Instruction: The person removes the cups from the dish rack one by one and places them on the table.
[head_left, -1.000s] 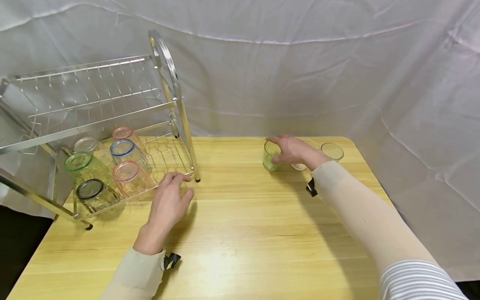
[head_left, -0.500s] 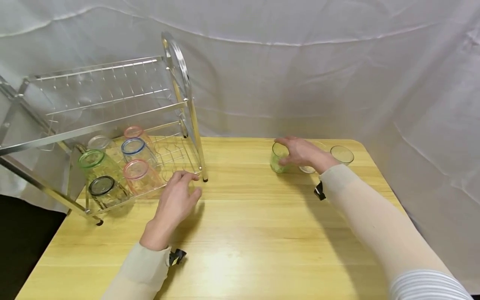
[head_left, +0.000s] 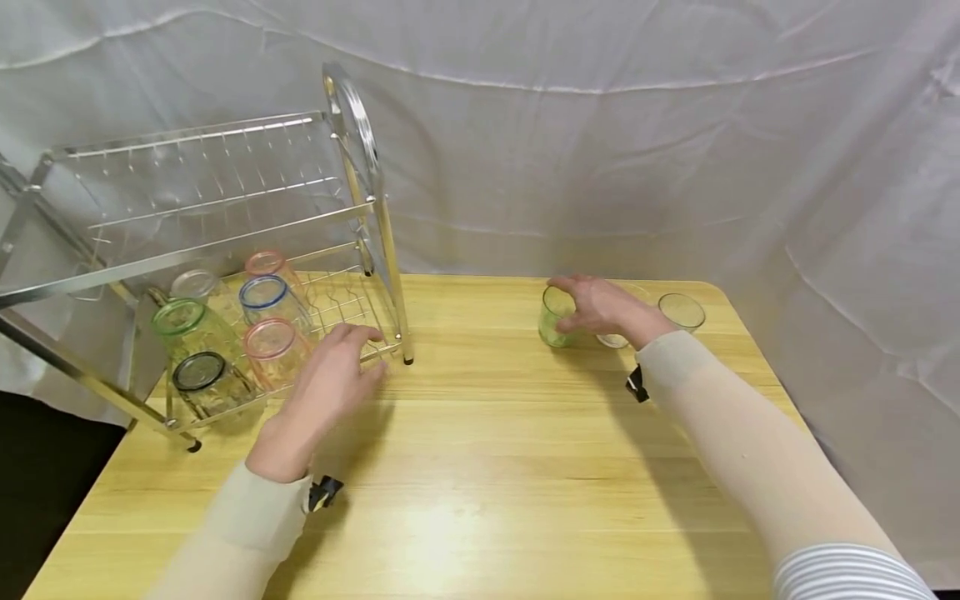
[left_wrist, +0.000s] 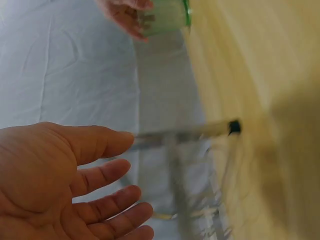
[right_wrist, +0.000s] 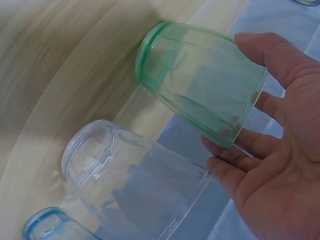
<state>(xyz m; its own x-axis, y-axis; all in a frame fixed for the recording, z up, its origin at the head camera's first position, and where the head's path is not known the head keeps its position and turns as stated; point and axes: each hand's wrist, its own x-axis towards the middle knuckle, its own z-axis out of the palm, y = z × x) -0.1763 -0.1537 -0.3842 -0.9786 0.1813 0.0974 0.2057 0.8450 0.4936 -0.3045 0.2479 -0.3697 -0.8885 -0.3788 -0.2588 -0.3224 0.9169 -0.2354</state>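
Note:
At the back right of the table, my right hand holds a green glass near its upper rim. The right wrist view shows the thumb on one side of this glass and fingers around the other, with the base at the wood. Beside it stands a clear glass, partly hidden behind my hand in the head view. My left hand hovers by the front right corner of the metal rack, fingers loosely spread and holding nothing. Its palm and separate fingers show in the left wrist view.
Several upturned glasses sit on the rack's lower shelf, among them a green one, a blue-rimmed one and a dark-rimmed one. Another glass stands right of my right hand. A pale curtain hangs behind the table.
My left hand has shifted left and slightly toward the rack. My right hand stays at the green glass. Earlier, the head view turned a little left.

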